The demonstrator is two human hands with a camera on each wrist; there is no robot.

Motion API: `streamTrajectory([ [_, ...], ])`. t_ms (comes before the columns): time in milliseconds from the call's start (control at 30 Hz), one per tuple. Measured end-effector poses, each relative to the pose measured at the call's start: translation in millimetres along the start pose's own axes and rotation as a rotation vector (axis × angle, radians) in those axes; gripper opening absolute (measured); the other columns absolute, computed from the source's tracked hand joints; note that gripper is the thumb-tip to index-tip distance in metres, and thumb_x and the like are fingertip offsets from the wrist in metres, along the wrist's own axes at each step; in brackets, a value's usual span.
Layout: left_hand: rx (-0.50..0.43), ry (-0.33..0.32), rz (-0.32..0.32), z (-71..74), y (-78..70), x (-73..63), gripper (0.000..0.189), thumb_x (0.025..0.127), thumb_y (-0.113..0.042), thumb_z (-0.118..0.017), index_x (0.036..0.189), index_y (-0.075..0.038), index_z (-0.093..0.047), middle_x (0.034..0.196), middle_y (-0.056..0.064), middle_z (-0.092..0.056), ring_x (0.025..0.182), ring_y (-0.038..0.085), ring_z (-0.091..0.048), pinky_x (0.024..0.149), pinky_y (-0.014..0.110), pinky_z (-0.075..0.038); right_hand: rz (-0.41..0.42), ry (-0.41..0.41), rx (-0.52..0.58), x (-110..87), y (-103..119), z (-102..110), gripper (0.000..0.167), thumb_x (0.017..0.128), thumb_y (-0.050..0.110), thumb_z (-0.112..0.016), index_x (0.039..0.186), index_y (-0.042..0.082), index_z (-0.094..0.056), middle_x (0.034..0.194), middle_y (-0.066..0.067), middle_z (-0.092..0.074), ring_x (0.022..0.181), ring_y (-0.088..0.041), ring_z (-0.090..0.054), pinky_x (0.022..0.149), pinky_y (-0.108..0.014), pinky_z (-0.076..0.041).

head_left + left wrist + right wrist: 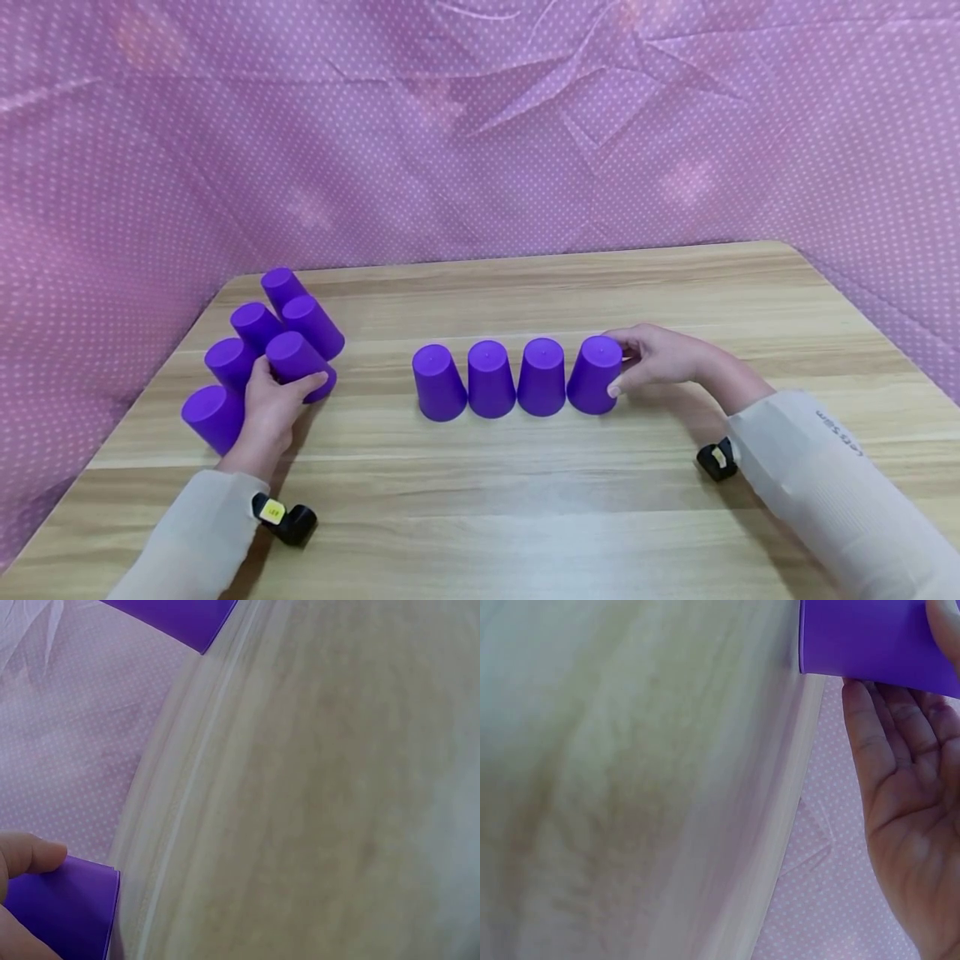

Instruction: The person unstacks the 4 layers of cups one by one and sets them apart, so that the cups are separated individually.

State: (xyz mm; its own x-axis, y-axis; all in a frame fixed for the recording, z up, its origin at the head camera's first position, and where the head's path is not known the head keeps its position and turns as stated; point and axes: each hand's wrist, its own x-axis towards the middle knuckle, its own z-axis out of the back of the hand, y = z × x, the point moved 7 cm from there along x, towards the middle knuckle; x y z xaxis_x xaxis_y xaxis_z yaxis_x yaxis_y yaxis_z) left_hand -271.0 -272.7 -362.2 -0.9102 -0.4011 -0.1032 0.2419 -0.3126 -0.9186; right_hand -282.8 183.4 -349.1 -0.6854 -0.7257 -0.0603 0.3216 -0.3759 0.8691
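Note:
Upside-down purple plastic cups stand on the table in two groups. At the left, my left hand grips the near cup of the inner column, thumb on its right side. In the left wrist view, finger and thumb lie on that cup. At the centre is a row of several cups, among them a left-end cup. My right hand holds the right-end cup, thumb in front and fingers behind. The right wrist view shows this cup between the thumb and the fingers.
Beside the left hand, an outer slanting column runs from a near cup to a far cup; another cup stands behind the gripped one. The wooden table meets a pink dotted cloth at its back edge.

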Motion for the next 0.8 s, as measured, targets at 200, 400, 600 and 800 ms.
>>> streamTrajectory([
  [200, 0.018, -0.031, -0.023, 1.9, -6.2, 0.5, 0.083, 0.082, -0.01, -0.067, 0.147, -0.01, -0.015, 0.15, 0.01, -0.025, 0.137, 0.025, -0.026, 0.113, 0.038, -0.026, -0.002, -0.001, -0.009, 0.1, -0.5, 0.2, 0.053, 0.078, 0.011, -0.073, 0.122, -0.008, -0.05, 0.109, -0.017, -0.064, 0.1, -0.011, -0.062, 0.091, -0.027, -0.05],
  [400, -0.006, -0.082, -0.065, 7.1, -18.0, 1.7, 0.077, 0.081, -0.008, -0.067, 0.144, -0.011, -0.023, 0.147, 0.01, -0.031, 0.133, 0.024, -0.033, 0.111, 0.037, -0.031, -0.001, 0.004, 0.005, 0.5, -0.1, -0.1, 0.053, 0.078, 0.01, -0.073, 0.122, -0.009, -0.05, 0.109, -0.018, -0.064, 0.1, -0.012, -0.062, 0.091, -0.027, -0.05],
  [600, -0.025, -0.13, -0.17, 13.3, -35.4, -1.6, 0.07, 0.082, -0.008, -0.066, 0.141, -0.01, -0.028, 0.145, 0.009, -0.034, 0.132, 0.02, -0.033, 0.112, 0.031, -0.028, 0.002, 0.003, 0.004, -0.1, 0.3, 0.1, 0.052, 0.078, 0.01, -0.072, 0.121, -0.008, -0.05, 0.109, -0.017, -0.064, 0.1, -0.011, -0.062, 0.091, -0.027, -0.05],
  [800, 0.021, -0.202, -0.4, 16.2, -62.7, -17.3, 0.069, 0.08, -0.005, -0.066, 0.139, -0.009, -0.031, 0.145, 0.007, -0.036, 0.136, 0.014, -0.029, 0.114, 0.024, -0.021, -0.005, 0.003, -0.001, -0.7, 0.0, 0.3, 0.052, 0.078, 0.011, -0.073, 0.121, -0.008, -0.051, 0.109, -0.017, -0.064, 0.1, -0.011, -0.062, 0.091, -0.027, -0.05],
])
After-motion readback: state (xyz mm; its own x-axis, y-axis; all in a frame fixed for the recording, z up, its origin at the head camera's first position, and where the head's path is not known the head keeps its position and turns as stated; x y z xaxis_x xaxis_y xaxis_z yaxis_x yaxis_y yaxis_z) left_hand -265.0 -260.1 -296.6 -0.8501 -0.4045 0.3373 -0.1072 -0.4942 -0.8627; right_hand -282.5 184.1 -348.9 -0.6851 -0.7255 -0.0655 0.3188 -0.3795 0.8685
